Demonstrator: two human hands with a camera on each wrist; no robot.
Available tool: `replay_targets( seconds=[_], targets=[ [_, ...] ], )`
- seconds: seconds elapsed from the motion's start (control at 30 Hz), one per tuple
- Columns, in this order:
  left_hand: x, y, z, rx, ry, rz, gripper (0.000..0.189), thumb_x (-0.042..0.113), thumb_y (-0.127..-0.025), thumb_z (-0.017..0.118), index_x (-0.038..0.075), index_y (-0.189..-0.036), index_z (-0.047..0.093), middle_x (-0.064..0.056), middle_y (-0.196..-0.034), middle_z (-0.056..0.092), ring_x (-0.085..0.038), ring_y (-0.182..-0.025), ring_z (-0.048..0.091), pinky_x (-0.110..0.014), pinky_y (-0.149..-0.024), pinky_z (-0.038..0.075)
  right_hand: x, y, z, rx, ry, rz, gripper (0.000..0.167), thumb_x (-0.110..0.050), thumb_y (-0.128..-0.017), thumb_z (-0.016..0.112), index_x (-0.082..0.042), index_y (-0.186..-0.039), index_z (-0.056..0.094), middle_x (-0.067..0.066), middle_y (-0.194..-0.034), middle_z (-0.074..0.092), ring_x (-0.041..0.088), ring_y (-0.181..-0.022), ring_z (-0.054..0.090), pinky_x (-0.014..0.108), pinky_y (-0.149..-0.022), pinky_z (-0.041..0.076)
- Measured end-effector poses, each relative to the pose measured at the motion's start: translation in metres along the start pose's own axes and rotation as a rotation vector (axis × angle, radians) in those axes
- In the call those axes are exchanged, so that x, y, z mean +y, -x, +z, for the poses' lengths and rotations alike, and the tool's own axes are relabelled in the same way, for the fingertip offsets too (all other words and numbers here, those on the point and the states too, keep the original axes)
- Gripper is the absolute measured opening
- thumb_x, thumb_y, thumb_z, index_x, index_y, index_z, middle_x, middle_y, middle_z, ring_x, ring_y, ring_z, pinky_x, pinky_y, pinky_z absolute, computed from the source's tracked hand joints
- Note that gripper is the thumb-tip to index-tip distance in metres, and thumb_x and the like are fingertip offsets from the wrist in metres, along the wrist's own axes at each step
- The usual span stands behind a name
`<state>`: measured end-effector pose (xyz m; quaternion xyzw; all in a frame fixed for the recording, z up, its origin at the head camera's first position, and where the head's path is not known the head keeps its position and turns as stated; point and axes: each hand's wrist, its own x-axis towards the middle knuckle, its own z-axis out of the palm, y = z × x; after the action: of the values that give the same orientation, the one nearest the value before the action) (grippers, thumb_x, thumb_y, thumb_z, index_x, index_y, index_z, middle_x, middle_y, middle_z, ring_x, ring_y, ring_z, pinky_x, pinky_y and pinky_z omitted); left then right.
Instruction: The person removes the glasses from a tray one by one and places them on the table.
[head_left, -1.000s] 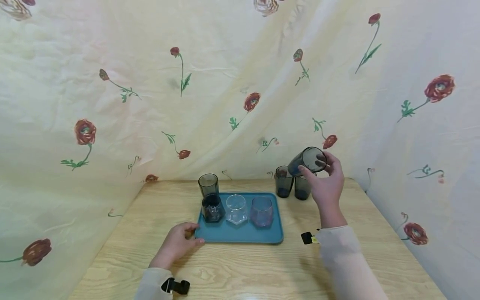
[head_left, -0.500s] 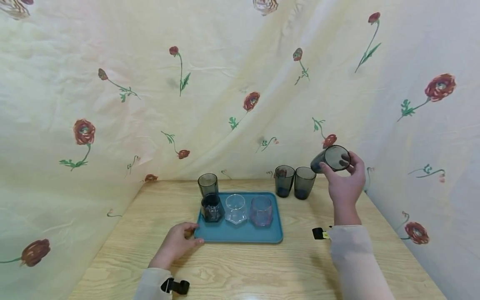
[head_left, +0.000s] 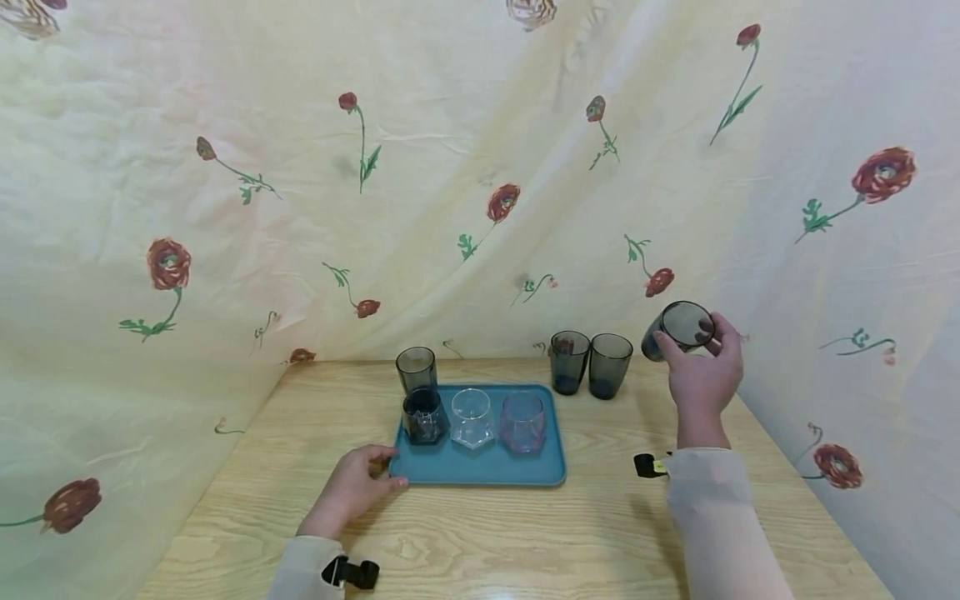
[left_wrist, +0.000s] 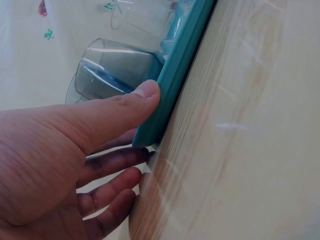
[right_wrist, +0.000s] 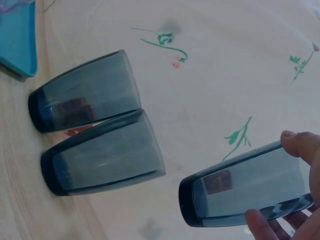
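Note:
My right hand (head_left: 705, 371) grips a tall smoky grey glass (head_left: 678, 329) by its upper part, holding it tilted above the table at the right. In the right wrist view, thumb and fingers lie on opposite sides of that glass (right_wrist: 240, 187). My left hand (head_left: 356, 483) holds the front left corner of a blue tray (head_left: 480, 475); its thumb (left_wrist: 147, 90) presses on the rim. Three short faceted glasses stand in a row on the tray: a dark one (head_left: 425, 421), a clear one (head_left: 472, 425) and a pinkish one (head_left: 522, 425).
Two more tall grey glasses (head_left: 568, 367) (head_left: 609, 371) stand side by side behind the tray's right end. Another tall grey glass (head_left: 416, 367) stands behind the dark short one. A flowered cloth (head_left: 435, 208) hangs around the wooden table (head_left: 480, 542).
My right hand has carried the tall glass to the right, away from the two standing glasses, then slightly down. The left hand and the tray stay in place.

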<state>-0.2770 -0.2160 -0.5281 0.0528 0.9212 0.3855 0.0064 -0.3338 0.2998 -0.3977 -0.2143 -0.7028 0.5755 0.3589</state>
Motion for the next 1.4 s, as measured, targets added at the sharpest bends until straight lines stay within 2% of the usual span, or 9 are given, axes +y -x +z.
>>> replay_targets(
  seconds=[0.13,0.4,0.7,1.07,1.4],
  targets=[
    [0.0,0.001,-0.001,0.002,0.001,0.01,0.049,0.033,-0.084,0.091,0.018,-0.128,0.075,-0.007,-0.133,0.068,-0.029,-0.117,0.066,-0.051,-0.096,0.057,0.007,-0.002,0.0,-0.02,0.061,0.022,0.09,-0.042,-0.081,0.092,-0.034,-0.158,0.045,-0.004,-0.153,0.049,0.018,-0.136,0.048,0.041,-0.109,0.042],
    [0.001,0.001,0.0,0.008,-0.004,0.01,0.048,0.033,-0.084,0.091,0.018,-0.127,0.075,-0.006,-0.132,0.069,-0.03,-0.119,0.065,-0.051,-0.097,0.056,0.026,-0.008,0.002,-0.056,0.095,0.065,0.094,-0.046,-0.081,0.091,-0.026,-0.159,0.043,-0.001,-0.157,0.048,0.021,-0.141,0.047,0.045,-0.115,0.039],
    [0.005,0.003,-0.001,-0.003,0.006,-0.021,0.05,0.032,-0.085,0.09,0.016,-0.13,0.073,-0.007,-0.132,0.068,-0.03,-0.117,0.066,-0.05,-0.095,0.057,0.047,-0.015,0.005,-0.132,0.154,0.133,0.096,-0.05,-0.083,0.088,-0.027,-0.162,0.038,-0.001,-0.161,0.044,0.023,-0.145,0.044,0.048,-0.114,0.042],
    [0.003,0.003,0.001,-0.006,0.001,-0.016,0.05,0.032,-0.086,0.09,0.016,-0.13,0.073,-0.007,-0.132,0.068,-0.029,-0.118,0.066,-0.05,-0.096,0.057,0.07,-0.016,0.01,-0.197,0.165,0.154,0.103,-0.054,-0.082,0.088,-0.022,-0.164,0.033,0.0,-0.163,0.042,0.027,-0.146,0.042,0.051,-0.114,0.042],
    [0.001,0.002,0.0,-0.005,0.005,-0.008,0.049,0.034,-0.085,0.09,0.018,-0.129,0.074,-0.005,-0.131,0.069,-0.028,-0.116,0.066,-0.05,-0.095,0.057,0.078,-0.019,0.014,-0.226,0.2,0.163,0.102,-0.054,-0.085,0.085,-0.02,-0.165,0.032,0.005,-0.163,0.042,0.031,-0.147,0.04,0.052,-0.115,0.042]
  ],
)
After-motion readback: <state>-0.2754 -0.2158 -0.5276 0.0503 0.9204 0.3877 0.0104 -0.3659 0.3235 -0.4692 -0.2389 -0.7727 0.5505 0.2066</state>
